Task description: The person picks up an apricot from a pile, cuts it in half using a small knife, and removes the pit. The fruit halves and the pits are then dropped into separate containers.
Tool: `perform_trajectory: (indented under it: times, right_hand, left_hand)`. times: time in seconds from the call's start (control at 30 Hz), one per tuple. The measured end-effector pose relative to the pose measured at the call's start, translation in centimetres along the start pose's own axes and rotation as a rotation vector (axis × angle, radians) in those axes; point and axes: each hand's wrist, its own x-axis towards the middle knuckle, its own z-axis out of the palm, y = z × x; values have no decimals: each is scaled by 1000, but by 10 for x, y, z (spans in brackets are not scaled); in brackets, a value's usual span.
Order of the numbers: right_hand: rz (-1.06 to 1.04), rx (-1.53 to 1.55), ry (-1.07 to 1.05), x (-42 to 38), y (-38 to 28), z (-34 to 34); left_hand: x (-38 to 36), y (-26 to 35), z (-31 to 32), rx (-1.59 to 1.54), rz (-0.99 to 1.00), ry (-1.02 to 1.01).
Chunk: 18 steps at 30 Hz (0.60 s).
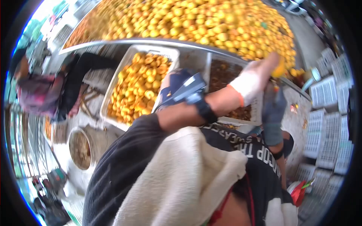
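Note:
My left hand [256,77], in a white glove with bare fingertips, is closed on a yellow-orange fruit [278,70]. Right below the fruit is my right hand [274,109], in a grey glove and closed; what it grips is small and blurred. Both hands are over the near right edge of a metal-rimmed table [188,43] heaped with yellow-orange fruit [181,22]. A white crate [107,98] of opened fruit pieces stands at the left below this rim. Another white crate [257,109], holding dark brown pieces, is partly hidden under my left forearm.
At the left, a person [39,92] sits by the table. A round bucket [73,150] with a stained inside stands on the floor nearer to me. Stacked white crates [324,128] line the right side. A red bag [298,193] lies at the lower right.

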Motion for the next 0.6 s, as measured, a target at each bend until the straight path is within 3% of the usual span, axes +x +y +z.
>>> perform_trajectory:
  times: [0.03,0.1,0.23,0.3,0.33,0.4,0.5,0.57,0.6]
  right_hand:
    - [12,25,-28,1,-4,-4]
    - [139,186,-148,2,2,-7]
    - [111,121,-143,1,4,6]
    - [-177,-105,-100,6,5,8]
    - [-179,-108,-103,8,3,6]
    - [-34,74,-246,14,-8,-3]
    - [70,-62,-382,17,-34,-25]
    - [188,-43,-278,21,-30,-26]
    - [160,142,-151,27,-27,-21]
  left_hand:
    - [2,-2,-10,235,145,-43]
    - [3,-1,-10,346,-94,12]
    - [-3,-15,-16,456,9,122]
    - [-1,-17,-15,32,-17,39]
    - [-3,-1,-18,-23,-242,64]
    - [0,-12,-23,-128,-246,105]
    - [-1,0,-45,-236,-293,221]
    - [3,-9,-47,-334,-272,296]
    - [-1,-6,-50,-167,-213,232]
